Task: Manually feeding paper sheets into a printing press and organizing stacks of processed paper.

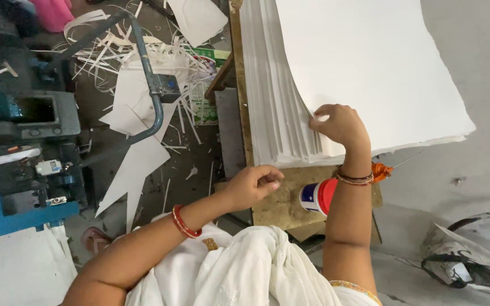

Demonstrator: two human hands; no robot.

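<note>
- Head view: your right hand [340,123] has its fingertips pinched on the fanned sheet edges of the paper stack [370,73].
- Your left hand [252,186] is loosely curled, holding nothing, over the board [282,207] just below the stack.
- You look to be separating sheets; lifting one calls for a clean single-edge pinch.
- A glue tub [317,196] lies beside your right wrist.

1. A small paper-working workshop is showing itself here, not a home or office.
2. A tall stack of white sheets [364,73] is sitting on a rough wooden board [282,198].
3. Paper offcuts [137,62] are littering the concrete floor [472,170].
4. A blue-grey machine [24,141] is standing alongside.
</note>
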